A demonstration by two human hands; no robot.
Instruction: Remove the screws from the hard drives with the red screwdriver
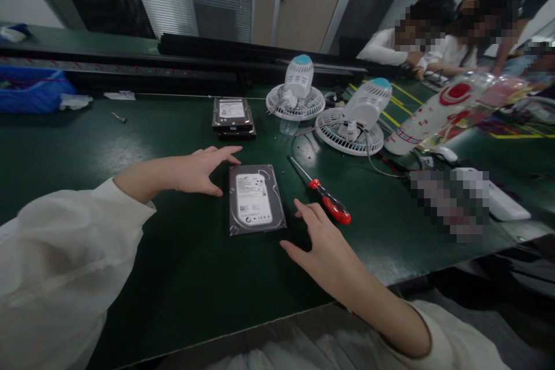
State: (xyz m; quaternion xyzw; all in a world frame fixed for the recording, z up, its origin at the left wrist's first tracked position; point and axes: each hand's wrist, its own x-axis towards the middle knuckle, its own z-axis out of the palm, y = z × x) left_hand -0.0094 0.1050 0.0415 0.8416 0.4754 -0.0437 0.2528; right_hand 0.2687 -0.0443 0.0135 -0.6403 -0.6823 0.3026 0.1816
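A drive [254, 199] lies flat between two open, empty hands, long axis running near to far; the left hand [202, 170], by its far left corner, appears slightly nearer than the right hand [323, 240], near right.

The left sleeve [73, 243] is off-white, loose and puffed, its fabric in soft folds, with a faint line across it that could be seam or crease. The right sleeve [455, 332] is the same pale shade, with a wide, rounded opening. The left hand [199, 172] and right hand [327, 243] are bare, slim-fingered. Greyish, creased cloth [303, 344] shows at the near edge.
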